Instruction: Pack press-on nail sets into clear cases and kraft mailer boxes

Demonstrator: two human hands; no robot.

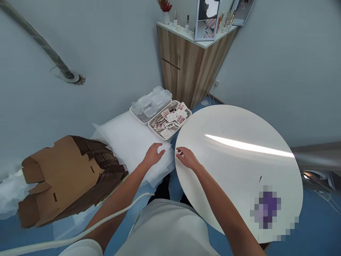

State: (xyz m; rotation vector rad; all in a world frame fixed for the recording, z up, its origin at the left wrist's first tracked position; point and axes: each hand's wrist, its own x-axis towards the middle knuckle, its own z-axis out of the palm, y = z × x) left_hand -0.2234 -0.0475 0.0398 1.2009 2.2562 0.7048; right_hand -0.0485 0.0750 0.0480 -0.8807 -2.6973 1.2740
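My left hand (153, 154) hovers over the near right part of a stack of white foam sheets (125, 138), thumb and fingers apart, with nothing in it. Across a narrow gap, my right hand (187, 157) is above the left rim of a round white table (229, 185); its fingers are bent but apart, and it holds nothing. Just beyond both hands is a white basket (150, 125) heaped with small printed cards (170, 119). Beside it, a second white basket (132, 113) contains several clear plastic boxes (150, 112).
A stack of flat brown cardboard boxes (66, 170) lies at left. A white cable (114, 214) crosses my left forearm. Behind stands a wooden corner cabinet (183, 64) carrying a picture frame (206, 19), bottles and a vase (166, 17). A blurred purple patch (268, 206) covers part of the table.
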